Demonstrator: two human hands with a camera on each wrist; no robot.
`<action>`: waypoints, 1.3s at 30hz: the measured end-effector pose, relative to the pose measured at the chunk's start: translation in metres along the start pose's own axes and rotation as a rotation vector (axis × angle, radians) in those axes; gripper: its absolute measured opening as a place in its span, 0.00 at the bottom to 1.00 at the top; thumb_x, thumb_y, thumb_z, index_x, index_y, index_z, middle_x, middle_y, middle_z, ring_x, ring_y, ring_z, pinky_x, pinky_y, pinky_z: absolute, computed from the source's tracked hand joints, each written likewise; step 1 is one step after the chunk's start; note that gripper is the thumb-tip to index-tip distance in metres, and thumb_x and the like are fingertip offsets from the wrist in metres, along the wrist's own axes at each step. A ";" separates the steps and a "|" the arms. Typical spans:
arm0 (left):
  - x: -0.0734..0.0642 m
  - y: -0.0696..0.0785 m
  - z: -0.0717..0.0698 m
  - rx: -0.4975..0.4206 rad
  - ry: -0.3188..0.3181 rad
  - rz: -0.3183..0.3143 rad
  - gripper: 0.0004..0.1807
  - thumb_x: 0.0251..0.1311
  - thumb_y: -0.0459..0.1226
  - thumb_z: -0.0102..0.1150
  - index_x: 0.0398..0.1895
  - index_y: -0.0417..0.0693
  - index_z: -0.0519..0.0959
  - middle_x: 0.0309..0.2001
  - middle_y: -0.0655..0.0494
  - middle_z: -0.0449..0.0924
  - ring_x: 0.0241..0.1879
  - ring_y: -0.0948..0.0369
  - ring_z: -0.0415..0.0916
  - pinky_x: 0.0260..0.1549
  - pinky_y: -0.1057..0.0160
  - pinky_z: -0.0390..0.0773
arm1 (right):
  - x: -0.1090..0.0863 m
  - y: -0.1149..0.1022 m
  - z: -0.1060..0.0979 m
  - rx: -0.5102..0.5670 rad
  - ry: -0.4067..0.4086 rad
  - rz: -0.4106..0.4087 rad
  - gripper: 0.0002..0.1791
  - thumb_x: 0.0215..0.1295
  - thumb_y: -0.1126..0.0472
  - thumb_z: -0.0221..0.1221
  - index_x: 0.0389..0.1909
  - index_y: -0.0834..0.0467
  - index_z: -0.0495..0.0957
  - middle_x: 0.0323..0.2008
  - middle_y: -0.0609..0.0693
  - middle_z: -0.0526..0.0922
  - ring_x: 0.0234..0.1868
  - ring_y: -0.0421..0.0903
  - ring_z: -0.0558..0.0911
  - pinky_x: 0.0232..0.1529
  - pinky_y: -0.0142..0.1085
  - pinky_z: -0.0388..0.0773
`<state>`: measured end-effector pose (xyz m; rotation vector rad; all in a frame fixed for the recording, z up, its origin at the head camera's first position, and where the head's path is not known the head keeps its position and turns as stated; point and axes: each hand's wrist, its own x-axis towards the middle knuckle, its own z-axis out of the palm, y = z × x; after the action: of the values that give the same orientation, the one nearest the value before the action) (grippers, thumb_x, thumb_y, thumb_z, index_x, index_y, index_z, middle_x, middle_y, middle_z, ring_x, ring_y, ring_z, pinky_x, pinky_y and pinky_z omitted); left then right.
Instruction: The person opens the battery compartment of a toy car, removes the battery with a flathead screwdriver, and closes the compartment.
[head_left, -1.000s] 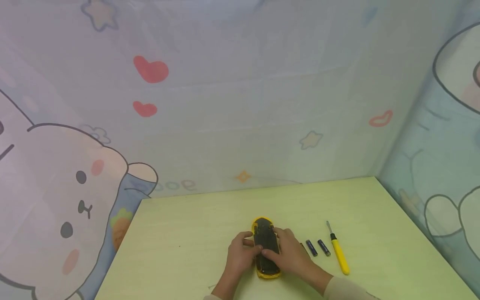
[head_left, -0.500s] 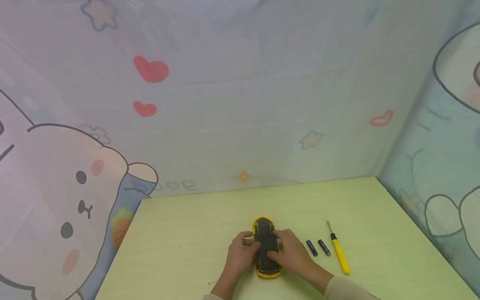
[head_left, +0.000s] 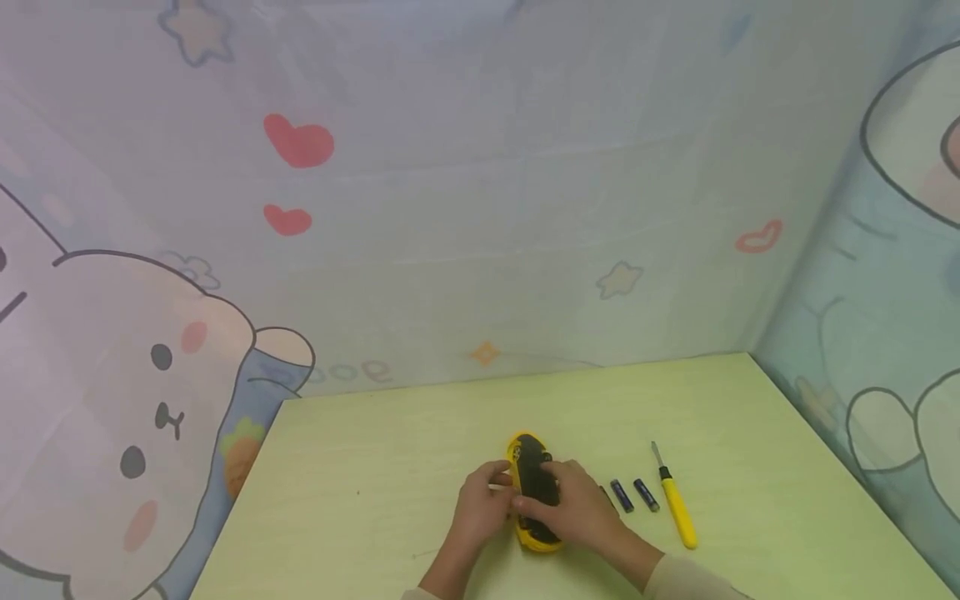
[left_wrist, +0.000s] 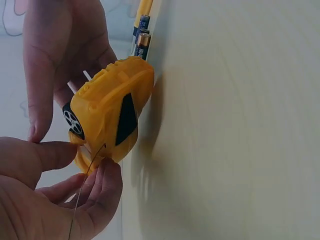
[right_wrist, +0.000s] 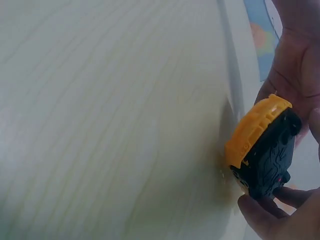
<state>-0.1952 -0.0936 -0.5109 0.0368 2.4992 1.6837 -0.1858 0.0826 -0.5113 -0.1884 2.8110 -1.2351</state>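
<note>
A yellow toy car (head_left: 540,542) is held bottom up over the table, its black underside facing up and tilted. My left hand (head_left: 480,504) grips one side of it; in the left wrist view, thumb and fingers pinch the yellow body near a wheel (left_wrist: 73,120). My right hand (head_left: 581,504) grips the other side, its thumb lying across the black underside (right_wrist: 272,155). From the body a thin wire (left_wrist: 80,195) runs out past the left fingers. The right hand covers part of the underside.
Two dark blue batteries (head_left: 622,496) lie on the table (head_left: 360,450) right of the car. A screwdriver (head_left: 677,510) with a yellow handle lies beyond them. A small dark thing (head_left: 606,495) is mostly hidden behind my right hand. Patterned cloth surrounds the table.
The car has rolled, so more of its yellow left side shows. My right thumb has moved left across the underside, and the left thumb has slipped off it toward the edge.
</note>
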 end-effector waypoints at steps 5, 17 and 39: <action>-0.001 0.002 0.001 -0.006 -0.011 0.023 0.27 0.62 0.30 0.64 0.66 0.34 0.74 0.49 0.41 0.82 0.39 0.58 0.84 0.33 0.59 0.84 | 0.001 -0.001 0.001 -0.027 -0.004 0.017 0.48 0.52 0.27 0.68 0.62 0.61 0.77 0.55 0.58 0.81 0.53 0.53 0.81 0.52 0.53 0.80; -0.006 0.007 -0.001 -0.013 -0.019 0.075 0.28 0.59 0.20 0.59 0.65 0.39 0.76 0.53 0.43 0.81 0.40 0.57 0.83 0.33 0.60 0.83 | 0.006 -0.006 0.000 -0.060 -0.009 0.008 0.56 0.44 0.24 0.71 0.64 0.62 0.74 0.56 0.59 0.81 0.53 0.53 0.81 0.51 0.53 0.80; 0.000 -0.005 -0.013 -0.003 -0.090 -0.068 0.31 0.65 0.37 0.64 0.70 0.35 0.70 0.54 0.40 0.81 0.40 0.54 0.83 0.34 0.56 0.84 | 0.014 0.001 0.000 0.120 -0.037 0.113 0.34 0.54 0.50 0.68 0.60 0.61 0.71 0.37 0.52 0.82 0.28 0.43 0.79 0.25 0.36 0.78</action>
<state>-0.1966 -0.1072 -0.5106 0.0267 2.4055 1.6222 -0.2000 0.0816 -0.5120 -0.0440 2.6652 -1.3550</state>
